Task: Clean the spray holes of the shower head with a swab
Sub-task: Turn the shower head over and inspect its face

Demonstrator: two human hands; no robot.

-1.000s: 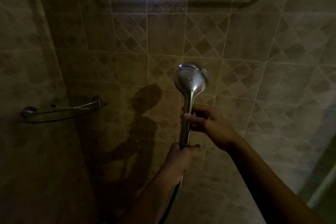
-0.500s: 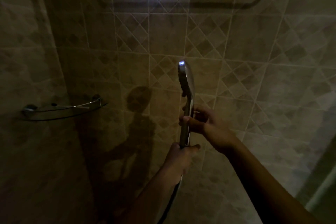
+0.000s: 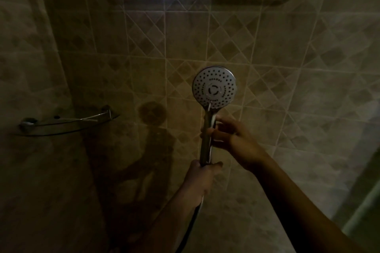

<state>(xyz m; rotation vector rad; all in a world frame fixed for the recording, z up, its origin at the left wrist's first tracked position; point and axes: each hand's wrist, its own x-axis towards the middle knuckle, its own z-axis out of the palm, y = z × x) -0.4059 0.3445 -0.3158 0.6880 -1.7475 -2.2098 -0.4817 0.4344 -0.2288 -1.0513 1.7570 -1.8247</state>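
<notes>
1. Against the dim tiled wall, we can make out only so much: the light is low, and the far right edge shows a pale strip whose nature we cannot tell.
2. At the top, a bright glare sits on the tiles, and beside it a looped dark shape is cut off by the frame; we cannot say what casts it.
3. We see a shadow of a head and raised arms on the wall, left of the shower head.
4. A corner shelf sticks out at the left; whether anything lies on it is too dark to tell.
5. We see the round face of the shower head turned toward us, upright, its rings of spray holes showing.
6. Our left hand is closed in a fist around the bottom of the handle, and the hose drops away below it into the dark.
7. Our right hand is higher on the handle, fingers curled loosely near it, with thumb and forefinger pinched on a thin white swab.
8. The swab's tip touches the lower rim of the face, just above the neck; its lower part is hidden behind the fingers.
</notes>
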